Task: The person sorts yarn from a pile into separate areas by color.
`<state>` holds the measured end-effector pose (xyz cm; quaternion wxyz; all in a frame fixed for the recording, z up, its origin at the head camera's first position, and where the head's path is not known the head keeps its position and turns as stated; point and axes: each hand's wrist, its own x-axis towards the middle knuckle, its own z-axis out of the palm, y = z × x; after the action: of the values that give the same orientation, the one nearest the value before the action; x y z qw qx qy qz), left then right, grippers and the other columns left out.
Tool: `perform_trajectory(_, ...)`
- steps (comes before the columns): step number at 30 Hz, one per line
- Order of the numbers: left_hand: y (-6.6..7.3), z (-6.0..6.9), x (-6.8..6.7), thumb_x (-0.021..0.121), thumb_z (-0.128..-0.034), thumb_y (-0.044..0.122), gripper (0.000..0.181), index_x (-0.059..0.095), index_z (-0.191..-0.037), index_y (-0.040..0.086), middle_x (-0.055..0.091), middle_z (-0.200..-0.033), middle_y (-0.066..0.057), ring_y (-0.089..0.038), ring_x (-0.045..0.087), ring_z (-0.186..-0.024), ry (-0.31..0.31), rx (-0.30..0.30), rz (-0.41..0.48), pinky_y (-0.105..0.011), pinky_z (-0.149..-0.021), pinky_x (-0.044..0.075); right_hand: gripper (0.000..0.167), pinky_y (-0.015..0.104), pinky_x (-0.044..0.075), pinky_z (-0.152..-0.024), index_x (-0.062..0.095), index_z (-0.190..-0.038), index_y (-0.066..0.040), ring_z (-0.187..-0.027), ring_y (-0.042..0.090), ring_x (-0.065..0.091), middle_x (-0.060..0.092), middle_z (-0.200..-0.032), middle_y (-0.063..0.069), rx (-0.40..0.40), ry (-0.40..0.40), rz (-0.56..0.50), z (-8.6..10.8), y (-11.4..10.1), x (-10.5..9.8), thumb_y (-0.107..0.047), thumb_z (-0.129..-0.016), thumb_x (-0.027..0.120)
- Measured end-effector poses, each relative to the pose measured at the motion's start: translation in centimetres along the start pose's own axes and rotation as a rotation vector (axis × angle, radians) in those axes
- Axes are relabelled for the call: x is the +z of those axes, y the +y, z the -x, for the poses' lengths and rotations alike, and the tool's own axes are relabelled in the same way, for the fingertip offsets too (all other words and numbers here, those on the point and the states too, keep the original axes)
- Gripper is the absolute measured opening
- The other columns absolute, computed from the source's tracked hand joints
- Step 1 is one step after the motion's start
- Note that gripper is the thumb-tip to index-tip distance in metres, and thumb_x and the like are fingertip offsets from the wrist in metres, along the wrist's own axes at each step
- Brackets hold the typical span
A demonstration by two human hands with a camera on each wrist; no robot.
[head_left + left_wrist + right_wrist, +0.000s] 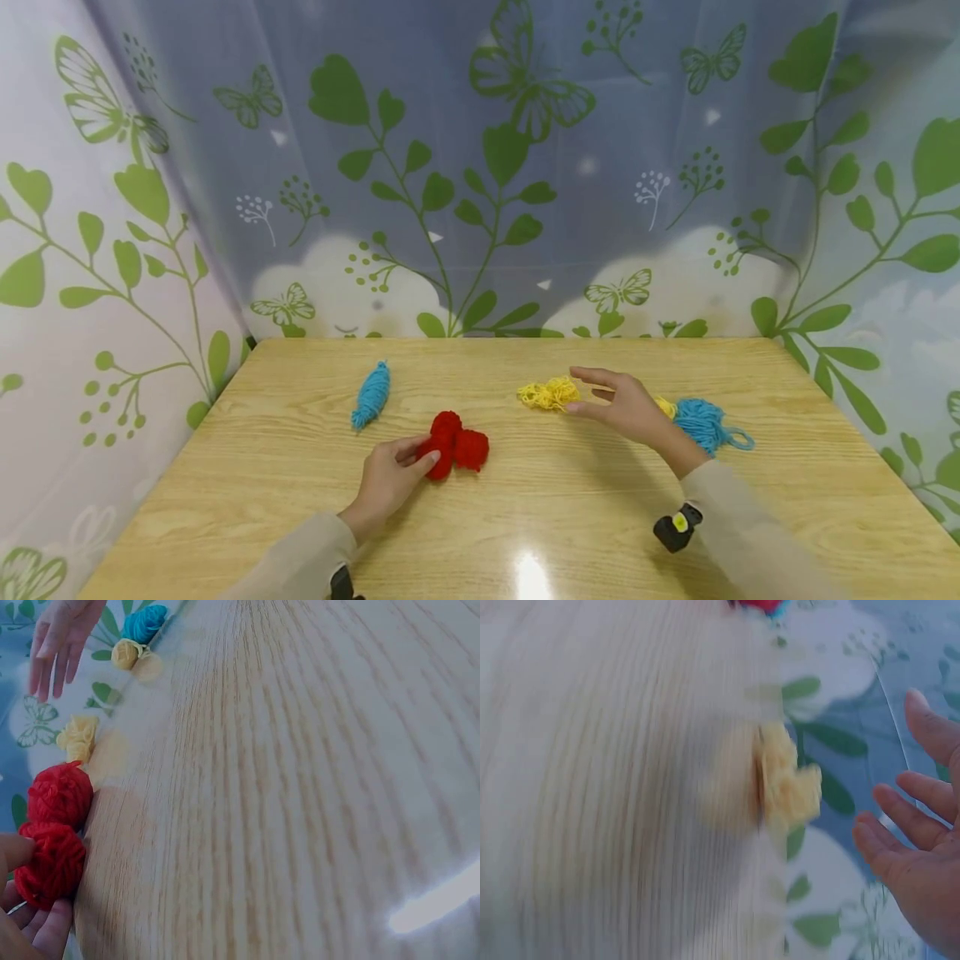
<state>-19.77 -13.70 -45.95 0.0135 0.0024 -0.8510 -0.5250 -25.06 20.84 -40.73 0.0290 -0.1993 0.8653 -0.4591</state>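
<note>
My left hand [384, 483] holds one red yarn ball [435, 461] between thumb and fingers. Two more red yarn balls, a rear one [447, 425] and a right one [472, 450], lie against it on the table. In the left wrist view the thumb and fingertips are around the near red ball [51, 864]. My right hand [626, 407] is above the table, its fingers extended and holding nothing. Just left of its fingertips lies a loose yellow yarn bundle [550, 394]. The right wrist view shows a gap between that yellow yarn [789, 780] and the hand [922, 847].
A twisted blue yarn bundle [372, 395] lies at the left rear of the wooden table [525, 517]. Behind my right wrist sit a blue yarn ball [701, 423] with a loose loop and a partly hidden yellow one [665, 407]. A patterned curtain [480, 208] borders the table's back.
</note>
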Motion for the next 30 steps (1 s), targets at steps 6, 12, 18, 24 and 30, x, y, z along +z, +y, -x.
perform_trajectory(6,0.0,0.1,0.0,0.072,-0.0867,0.016,0.037,0.067,-0.119,-0.001,0.065,-0.119,-0.019,-0.031,0.063,-0.109,-0.003,0.003,0.004,-0.037,-0.088,0.054,0.064,0.054,0.037,-0.105,0.042,-0.143,-0.001,-0.134,0.044,0.034,0.04,-0.146,0.024,0.024,0.102,0.055,3.0,2.0,-3.8,-0.026,-0.09,0.068)
perform_trajectory(12,0.0,0.0,0.1,0.072,-0.087,0.016,0.037,0.067,-0.12,0.0,0.064,-0.122,-0.018,-0.03,0.062,-0.112,-0.013,-0.021,0.018,-0.037,-0.089,0.053,0.07,0.059,0.034,-0.104,0.037,-0.146,-0.001,-0.133,0.05,0.031,0.036,-0.147,0.027,0.124,0.17,0.167,5.8,4.0,-6.9,-0.035,-0.092,0.065)
perform_trajectory(18,0.0,0.0,0.1,0.072,-0.0868,0.018,0.038,0.067,-0.12,0.0,0.063,-0.123,-0.018,-0.031,0.061,-0.113,-0.018,-0.028,0.012,-0.037,-0.088,0.053,0.074,0.066,0.032,-0.1,0.032,-0.148,0.001,-0.13,0.055,0.028,0.031,-0.147,0.032,0.206,0.176,0.235,7.9,5.8,-8.3,-0.037,-0.093,0.063)
perform_trajectory(24,-0.1,-0.1,0.1,0.072,-0.0869,0.018,0.037,0.067,-0.119,0.001,0.063,-0.123,-0.017,-0.031,0.061,-0.113,-0.015,-0.038,0.016,-0.037,-0.089,0.053,0.087,0.071,0.033,-0.094,0.023,-0.149,0.005,-0.127,0.061,0.026,0.024,-0.145,0.04,0.272,0.084,0.304,8.8,7.5,-8.3,-0.039,-0.089,0.067)
perform_trajectory(30,-0.3,0.0,0.1,0.072,-0.0871,0.018,0.039,0.066,-0.121,0.0,0.063,-0.124,-0.018,-0.032,0.061,-0.114,-0.016,-0.031,0.019,-0.037,-0.089,0.053,0.093,0.072,0.028,-0.096,0.021,-0.148,0.009,-0.128,0.062,0.022,0.022,-0.144,0.042,0.277,0.056,0.274,9.0,8.6,-7.8,-0.036,-0.085,0.072)
